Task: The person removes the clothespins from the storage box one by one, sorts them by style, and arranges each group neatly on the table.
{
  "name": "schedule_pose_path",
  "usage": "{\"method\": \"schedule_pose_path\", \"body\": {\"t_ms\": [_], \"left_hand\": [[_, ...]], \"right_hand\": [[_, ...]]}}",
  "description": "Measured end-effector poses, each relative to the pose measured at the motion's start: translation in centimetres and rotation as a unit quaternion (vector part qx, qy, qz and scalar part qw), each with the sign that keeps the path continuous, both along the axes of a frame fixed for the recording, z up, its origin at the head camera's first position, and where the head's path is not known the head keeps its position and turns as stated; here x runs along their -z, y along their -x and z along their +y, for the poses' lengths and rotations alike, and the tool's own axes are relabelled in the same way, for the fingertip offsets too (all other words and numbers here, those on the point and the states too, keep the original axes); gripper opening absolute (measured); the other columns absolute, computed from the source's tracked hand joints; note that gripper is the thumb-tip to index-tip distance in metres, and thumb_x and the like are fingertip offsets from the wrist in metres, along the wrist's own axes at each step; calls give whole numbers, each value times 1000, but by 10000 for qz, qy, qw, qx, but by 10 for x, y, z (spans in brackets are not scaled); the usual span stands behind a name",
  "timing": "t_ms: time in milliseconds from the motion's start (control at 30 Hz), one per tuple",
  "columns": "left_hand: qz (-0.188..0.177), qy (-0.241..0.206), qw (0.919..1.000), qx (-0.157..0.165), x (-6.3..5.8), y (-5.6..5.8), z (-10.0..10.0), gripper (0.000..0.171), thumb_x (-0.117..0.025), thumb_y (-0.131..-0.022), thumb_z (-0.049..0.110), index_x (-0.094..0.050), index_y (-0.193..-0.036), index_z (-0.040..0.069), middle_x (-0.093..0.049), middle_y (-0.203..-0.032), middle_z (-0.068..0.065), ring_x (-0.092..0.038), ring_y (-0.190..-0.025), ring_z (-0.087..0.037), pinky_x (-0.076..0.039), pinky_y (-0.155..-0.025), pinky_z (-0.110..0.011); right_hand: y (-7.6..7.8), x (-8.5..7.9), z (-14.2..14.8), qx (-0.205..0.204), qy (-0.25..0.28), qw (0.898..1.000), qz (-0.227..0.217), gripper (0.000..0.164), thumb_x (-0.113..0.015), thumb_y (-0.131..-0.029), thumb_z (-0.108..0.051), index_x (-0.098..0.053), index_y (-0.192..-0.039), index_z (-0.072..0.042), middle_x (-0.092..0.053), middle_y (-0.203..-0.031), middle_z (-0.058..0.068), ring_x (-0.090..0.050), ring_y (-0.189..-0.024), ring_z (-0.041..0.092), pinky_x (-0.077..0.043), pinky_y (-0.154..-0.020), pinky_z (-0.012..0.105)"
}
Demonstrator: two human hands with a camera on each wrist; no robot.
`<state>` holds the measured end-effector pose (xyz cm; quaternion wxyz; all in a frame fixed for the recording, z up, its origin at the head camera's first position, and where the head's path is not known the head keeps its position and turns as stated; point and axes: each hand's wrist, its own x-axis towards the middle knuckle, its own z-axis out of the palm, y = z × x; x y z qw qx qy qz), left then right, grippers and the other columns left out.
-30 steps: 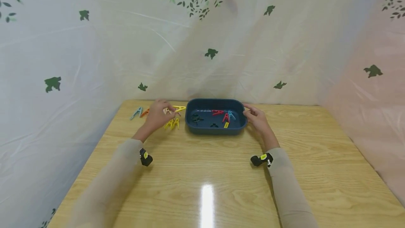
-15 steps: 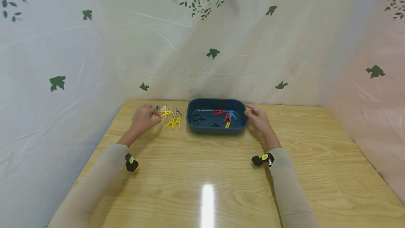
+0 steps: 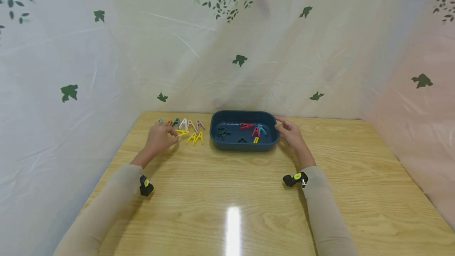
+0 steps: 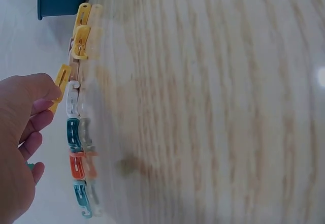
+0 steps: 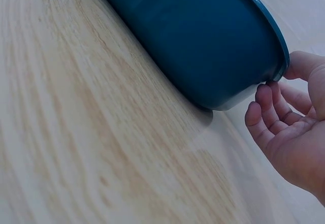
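My left hand (image 3: pixel 158 137) pinches a yellow clothespin (image 4: pixel 62 79) between thumb and fingers, low beside a back row of clothespins. Two more yellow clothespins (image 3: pixel 194 138) stand just right of it. That row holds a purplish one (image 3: pixel 200 125), a peach one, a white one (image 4: pixel 73 101), a dark green one (image 4: pixel 73 134), an orange one (image 4: pixel 76 166) and a teal one (image 4: pixel 81 198), partly hidden by the hand in the head view. At the right end of a dark blue plastic basin (image 3: pixel 245 146), my right hand (image 3: pixel 290 135) grips the rim with thumb and fingers.
Inside the basin lie red clothespins (image 3: pixel 246 126), a light blue clothespin (image 3: pixel 262 129), dark pieces (image 3: pixel 222 132) and a small yellow piece (image 3: pixel 256 140). The wooden table (image 3: pixel 227 181) ends at a leaf-printed cloth (image 3: pixel 213 78) behind the basin.
My left hand has drawn back left and down from beside the basin with the yellow clothespin, uncovering much of the clothespin row. The right hand keeps its place on the rim.
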<state>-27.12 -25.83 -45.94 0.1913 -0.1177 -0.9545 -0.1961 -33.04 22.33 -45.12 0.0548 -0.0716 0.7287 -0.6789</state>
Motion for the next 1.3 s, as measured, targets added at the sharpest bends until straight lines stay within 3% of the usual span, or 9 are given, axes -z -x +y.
{"method": "schedule_pose_path", "body": {"t_ms": [167,333,467,600,800,1100,1300], "left_hand": [[-12,127,9999,-3,4,2,2,9,-80,-78,14,-76,-78,7,-72,-86,-12,-61,-87,-36,-47,-82,-55],[-37,277,9996,92,7,5,5,7,-80,-76,11,-74,-77,6,-73,-81,-11,-62,-86,-35,-46,-95,-55],[-147,261,9995,143,7,4,7,8,-80,-77,12,-74,-78,6,-75,-82,-10,-63,-90,-36,-42,-100,-59],[-335,303,9989,137,6,1,10,9,-80,-79,16,-76,-78,8,-75,-86,-9,-64,-93,-35,-42,-99,-61],[-661,226,9974,170,6,-1,14,12,-81,-79,20,-78,-82,9,-76,-91,-10,-63,-96,-34,-43,-96,-59],[-436,335,9973,478,10,-2,21,17,-80,-76,22,-80,-85,7,-75,-86,-7,-62,-83,-28,-45,-86,-48],[-471,380,9974,399,12,-6,22,16,-82,-78,21,-80,-87,8,-72,-90,-8,-59,-88,-30,-43,-85,-49]], "right_hand": [[-4,-3,-1,34,17,10000,9,49,-57,-101,-7,-48,-147,5,-61,-83,-10,-51,-69,4,-48,-67,22],[-3,-2,-2,11,-25,10000,3,49,-57,-102,-8,-47,-148,4,-61,-83,-11,-52,-71,3,-48,-68,21],[6,8,2,19,5,10000,13,49,-57,-102,-9,-47,-149,2,-60,-84,-11,-51,-71,2,-48,-67,20],[13,20,4,92,-3,9999,49,49,-58,-103,-13,-49,-149,-1,-59,-85,-13,-51,-72,1,-47,-67,17],[13,23,3,118,113,9999,33,49,-58,-103,-14,-49,-149,-2,-59,-87,-12,-51,-72,1,-48,-65,15],[14,23,4,105,-19,9999,12,47,-58,-103,-14,-50,-149,-4,-59,-87,-11,-52,-73,2,-49,-66,16],[14,22,5,25,11,10000,-16,49,-58,-103,-15,-49,-150,-6,-58,-89,-11,-52,-74,2,-49,-67,17]]}}
